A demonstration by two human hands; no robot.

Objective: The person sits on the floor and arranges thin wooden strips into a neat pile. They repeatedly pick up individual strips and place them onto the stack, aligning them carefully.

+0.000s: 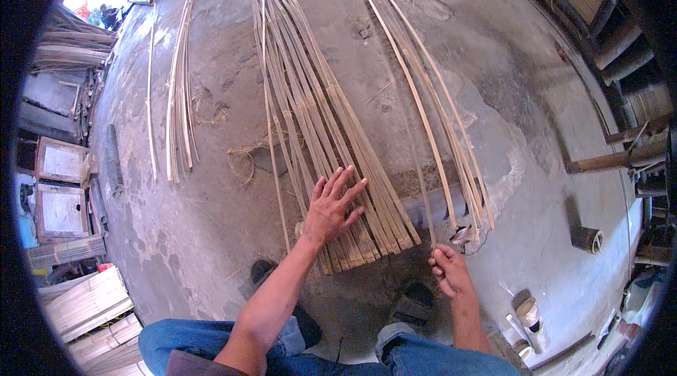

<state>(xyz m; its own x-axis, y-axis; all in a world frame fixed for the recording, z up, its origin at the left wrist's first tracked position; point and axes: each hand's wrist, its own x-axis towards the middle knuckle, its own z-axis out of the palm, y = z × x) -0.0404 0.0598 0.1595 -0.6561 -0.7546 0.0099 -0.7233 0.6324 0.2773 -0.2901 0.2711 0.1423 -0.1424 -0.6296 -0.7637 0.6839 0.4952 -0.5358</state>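
My left hand [328, 212] lies with spread fingers on a row of long, thin bamboo strips [370, 186] on the floor. Their near ends form a slanting edge by my feet, joined by a woven crosswise band. In my right hand [453, 274], closed to a pinch, is the near end of a single bamboo strip [425, 200] that runs away from me, just right of the row. Farther right lies a loose group of pale strips [437, 105]. On the left are another bundle of strips [182, 87] and one lone strip [150, 101].
A short bamboo tube piece [585, 240] and a pale cylindrical container [529, 314] are on the floor to the right. Stacked slats [88, 309] sit at lower left, below wooden frames [62, 211]. Poles and bamboo line the right wall. Sandalled feet [415, 303] are close to the row.
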